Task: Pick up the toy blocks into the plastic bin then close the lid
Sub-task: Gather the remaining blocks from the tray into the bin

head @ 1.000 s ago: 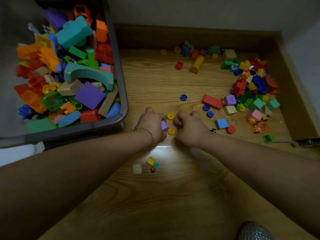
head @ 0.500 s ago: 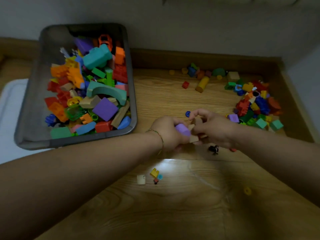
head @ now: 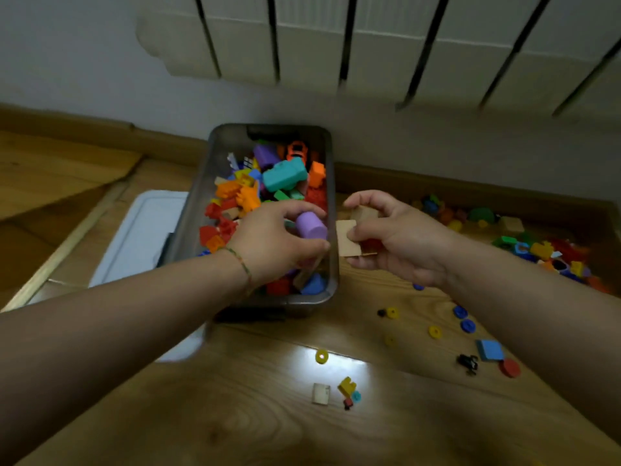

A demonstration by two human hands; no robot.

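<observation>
Clearly the job is well underway but far from finished. The plastic bin (head: 331, 210) already holds a deep heap of coloured blocks, and its white lid (head: 134, 237) lies flat on the floor beside it, not yet on. The left hand (head: 272, 245) hovers over the bin, pinching a purple cylinder (head: 311, 225) between thumb and fingers. The right hand (head: 393, 237), just outside the rim, is curled around pale wooden blocks (head: 347, 242) and something red beneath them. Plenty is left, by my reckoning: a big pile of blocks (head: 544, 250) by the far skirting, several small discs (head: 435, 331), a blue square (head: 490, 349) and a few scraps nearer me.
</observation>
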